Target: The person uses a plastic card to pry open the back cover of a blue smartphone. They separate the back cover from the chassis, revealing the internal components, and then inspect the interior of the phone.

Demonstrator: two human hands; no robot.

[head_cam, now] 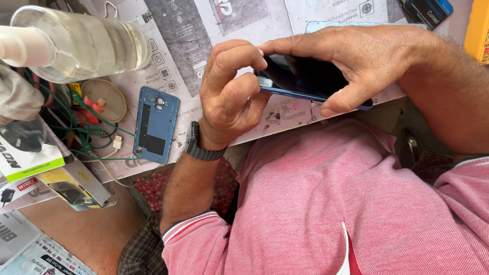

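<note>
While the right hand [356, 61] clamps the dark blue-edged phone [305, 81] above the desk [204, 30], the left hand [232, 91] curls shut at its corner (thumbnail pressing in) — best pry gently, evenly.

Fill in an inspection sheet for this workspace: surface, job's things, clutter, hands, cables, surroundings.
Surface: bench covered with printed packaging sheets.
Job's things: dark phone with blue edge, held in both hands at the bench edge; blue back cover lying flat apart.
Clutter: clear bottle, round dish, small boxes.
Hands: left hand grips the phone's end, fingertips at its edge; right hand wraps over it.
Cables: green wires tangled at left.
Surroundings: pink shirt, wristwatch.
</note>
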